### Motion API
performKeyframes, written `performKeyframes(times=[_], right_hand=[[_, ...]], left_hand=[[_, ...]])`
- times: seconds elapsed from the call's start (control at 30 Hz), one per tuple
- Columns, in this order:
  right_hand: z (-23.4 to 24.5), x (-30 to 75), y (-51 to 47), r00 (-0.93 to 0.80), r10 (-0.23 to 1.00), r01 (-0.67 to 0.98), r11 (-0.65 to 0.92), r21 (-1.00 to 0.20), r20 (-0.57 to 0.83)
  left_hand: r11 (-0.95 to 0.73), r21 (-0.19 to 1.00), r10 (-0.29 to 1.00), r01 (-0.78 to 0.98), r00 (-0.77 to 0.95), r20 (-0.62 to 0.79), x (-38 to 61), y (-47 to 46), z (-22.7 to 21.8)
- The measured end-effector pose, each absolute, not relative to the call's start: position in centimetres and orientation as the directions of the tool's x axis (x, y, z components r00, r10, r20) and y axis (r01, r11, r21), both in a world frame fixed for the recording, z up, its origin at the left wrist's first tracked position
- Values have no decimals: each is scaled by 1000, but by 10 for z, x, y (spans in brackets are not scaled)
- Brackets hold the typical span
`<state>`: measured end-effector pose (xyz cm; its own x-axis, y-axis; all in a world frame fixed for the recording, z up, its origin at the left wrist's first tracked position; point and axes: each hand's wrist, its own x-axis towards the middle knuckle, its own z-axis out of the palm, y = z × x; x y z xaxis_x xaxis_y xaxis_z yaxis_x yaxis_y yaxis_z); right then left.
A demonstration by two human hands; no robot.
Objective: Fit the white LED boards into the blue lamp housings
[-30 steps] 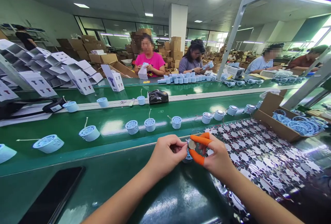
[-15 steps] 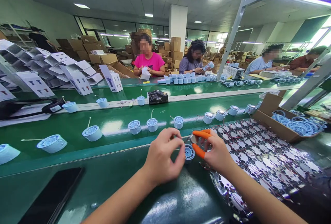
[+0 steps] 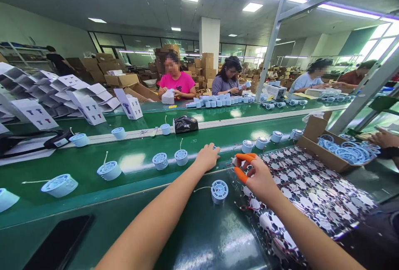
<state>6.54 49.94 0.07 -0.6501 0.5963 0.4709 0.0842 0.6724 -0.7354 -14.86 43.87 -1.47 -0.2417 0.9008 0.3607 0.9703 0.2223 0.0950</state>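
Note:
My left hand (image 3: 208,156) reaches onto the green belt, its fingers curled over a light-blue round plastic housing that they mostly hide. My right hand (image 3: 257,173), with orange finger cots on thumb and forefinger, pinches a small round metal-looking part (image 3: 236,162) beside the belt's near edge. On the bench below and between my hands stands another light-blue housing (image 3: 220,191), its spoked face up and a pale wire trailing left. To the right of my right hand lies a sheet of white disc-like parts with red and black wires (image 3: 307,185).
Several blue housings (image 3: 109,170) stand along the belt (image 3: 131,197). A black phone (image 3: 59,241) lies at front left. A black packet (image 3: 185,124) sits on the middle rail. A cardboard box (image 3: 324,153) of blue rings stands at right, near another person's hand (image 3: 385,138). Co-workers sit opposite.
My left hand has moved away from the right hand, forward onto the belt and over a blue housing there. My right hand keeps its pinch. The bench housing is now uncovered.

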Motion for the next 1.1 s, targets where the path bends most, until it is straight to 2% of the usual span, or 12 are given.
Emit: performKeyframes(times=[0.27, 0.37, 0.43, 0.5, 0.57, 0.63, 0.73, 0.8, 0.87, 0.97, 1.03, 1.1], right_hand=[[-1, 68, 492, -728, 531, 98, 706, -702, 433], [-1, 63, 483, -722, 540, 126, 717, -685, 432], [-1, 59, 475, -716, 576, 139, 671, -728, 395], [0, 55, 468, -721, 628, 121, 531, -839, 294], [1, 51, 461, -729, 665, 72, 314, -947, 165], [2, 48, 454, -741, 669, 27, 118, -993, 59], [7, 49, 449, -780, 626, 27, 16, -1000, -11], [10, 53, 450, -816, 578, 81, 95, -992, -11], [13, 59, 455, -855, 517, 134, 299, -945, 42], [15, 66, 464, -908, 384, 130, 642, -755, 170], [13, 66, 468, -919, 345, 153, 758, -634, 191], [10, 63, 468, -912, 375, 231, 804, -548, 166]], left_hand=[[367, 13, 915, 930, -363, 178, -174, 323, -9], [332, 25, 899, 943, -324, 296, -156, 296, -4], [208, 111, 849, 972, -235, 472, -131, 295, 1], [59, 258, 796, 964, -201, 571, -105, 299, 3], [-3, 404, 777, 915, -252, 577, -85, 305, 3], [-2, 501, 778, 865, -314, 544, -78, 309, 1], [-42, 563, 783, 825, -323, 532, -87, 308, -3], [-54, 561, 768, 826, -325, 552, -96, 306, -7], [-40, 540, 764, 841, -323, 559, -101, 306, -12], [-21, 580, 816, 814, -322, 481, -102, 310, -23], [19, 636, 841, 772, -356, 407, -101, 315, -31], [95, 670, 842, 736, -418, 340, -100, 320, -38]])
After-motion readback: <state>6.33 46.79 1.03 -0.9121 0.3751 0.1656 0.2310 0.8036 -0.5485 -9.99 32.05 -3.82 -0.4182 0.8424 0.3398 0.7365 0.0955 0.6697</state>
